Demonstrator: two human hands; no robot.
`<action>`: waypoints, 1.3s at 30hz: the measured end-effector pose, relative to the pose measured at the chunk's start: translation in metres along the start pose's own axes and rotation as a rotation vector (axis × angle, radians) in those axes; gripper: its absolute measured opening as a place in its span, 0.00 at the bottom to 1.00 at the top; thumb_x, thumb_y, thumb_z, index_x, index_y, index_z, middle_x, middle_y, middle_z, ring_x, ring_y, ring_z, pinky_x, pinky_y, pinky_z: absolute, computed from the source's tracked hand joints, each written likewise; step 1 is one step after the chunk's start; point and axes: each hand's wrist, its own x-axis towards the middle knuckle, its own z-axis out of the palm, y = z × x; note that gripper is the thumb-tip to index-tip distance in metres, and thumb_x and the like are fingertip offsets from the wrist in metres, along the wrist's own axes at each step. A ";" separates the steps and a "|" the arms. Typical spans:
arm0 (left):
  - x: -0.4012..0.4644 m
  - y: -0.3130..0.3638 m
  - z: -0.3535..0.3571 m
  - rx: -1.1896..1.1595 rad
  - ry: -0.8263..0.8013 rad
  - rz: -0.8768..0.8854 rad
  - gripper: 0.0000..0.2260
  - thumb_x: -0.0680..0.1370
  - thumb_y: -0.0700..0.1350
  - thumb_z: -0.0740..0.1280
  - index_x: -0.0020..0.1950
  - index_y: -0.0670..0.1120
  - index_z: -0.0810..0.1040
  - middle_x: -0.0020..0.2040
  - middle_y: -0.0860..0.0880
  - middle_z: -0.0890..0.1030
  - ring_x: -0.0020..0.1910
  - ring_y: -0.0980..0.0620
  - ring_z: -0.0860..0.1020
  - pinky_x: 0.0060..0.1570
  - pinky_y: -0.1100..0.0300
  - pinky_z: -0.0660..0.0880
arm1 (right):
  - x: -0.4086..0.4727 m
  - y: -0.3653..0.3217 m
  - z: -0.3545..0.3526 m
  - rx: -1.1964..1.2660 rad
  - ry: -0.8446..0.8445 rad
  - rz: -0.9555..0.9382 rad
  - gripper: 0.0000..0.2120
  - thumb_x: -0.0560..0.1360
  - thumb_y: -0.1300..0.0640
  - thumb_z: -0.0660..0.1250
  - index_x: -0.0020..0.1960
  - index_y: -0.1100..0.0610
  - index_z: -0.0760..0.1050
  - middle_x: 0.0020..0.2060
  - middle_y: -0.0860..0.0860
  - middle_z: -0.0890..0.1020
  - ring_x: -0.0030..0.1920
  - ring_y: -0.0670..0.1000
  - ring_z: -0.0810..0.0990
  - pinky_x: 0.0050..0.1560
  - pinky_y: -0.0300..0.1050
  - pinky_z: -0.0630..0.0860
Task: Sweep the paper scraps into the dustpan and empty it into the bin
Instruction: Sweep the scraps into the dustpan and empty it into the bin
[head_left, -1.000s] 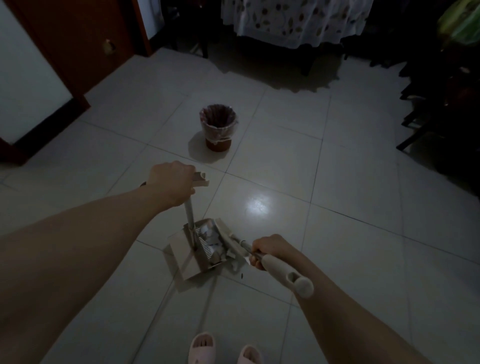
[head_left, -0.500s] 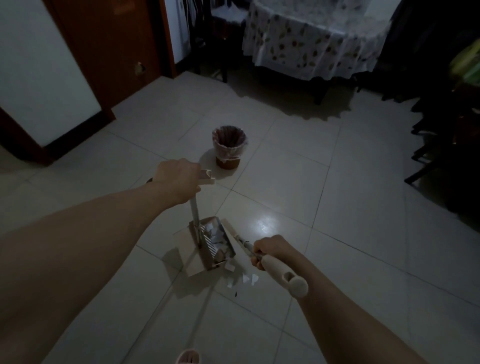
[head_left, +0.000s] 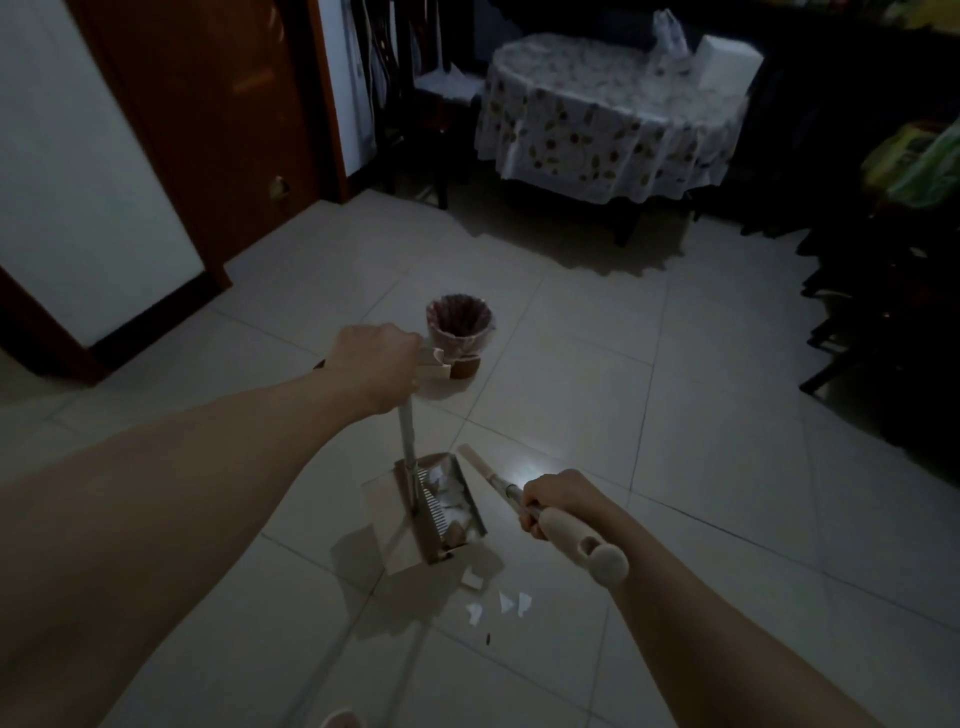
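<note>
Both hands hold tools over the floor.
The left hand (head_left: 378, 364) grips the tall beige plastic dustpan (head_left: 439, 512); the right hand (head_left: 558, 501) grips the cream broom handle (head_left: 571, 538). Light white paper scraps (head_left: 498, 603) may fly; the lined bin (head_left: 460, 332) stands ahead.

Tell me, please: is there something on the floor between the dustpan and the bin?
Nothing visible. Only bare floor tile lies between the dustpan, held by the left hand, and the bin. A few paper scraps lie on the near side, away from that path.
</note>
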 end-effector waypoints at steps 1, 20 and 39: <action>0.004 -0.007 -0.003 -0.002 0.006 0.017 0.13 0.78 0.51 0.64 0.59 0.46 0.75 0.55 0.44 0.79 0.53 0.43 0.79 0.42 0.57 0.67 | 0.001 -0.007 0.004 -0.011 0.018 -0.006 0.05 0.71 0.65 0.63 0.43 0.67 0.76 0.39 0.60 0.79 0.37 0.55 0.78 0.35 0.43 0.74; 0.090 -0.100 -0.057 0.027 0.195 0.139 0.09 0.78 0.49 0.64 0.57 0.47 0.74 0.48 0.46 0.80 0.39 0.49 0.74 0.39 0.56 0.69 | 0.023 -0.130 0.035 0.110 0.100 -0.040 0.12 0.70 0.67 0.62 0.51 0.72 0.77 0.35 0.59 0.78 0.29 0.51 0.75 0.24 0.39 0.70; 0.216 -0.176 -0.125 0.020 0.265 0.113 0.12 0.78 0.51 0.65 0.59 0.47 0.74 0.51 0.45 0.79 0.48 0.47 0.78 0.42 0.55 0.70 | 0.066 -0.289 0.013 0.196 0.120 -0.142 0.04 0.71 0.68 0.62 0.39 0.67 0.75 0.35 0.60 0.78 0.29 0.51 0.75 0.19 0.34 0.70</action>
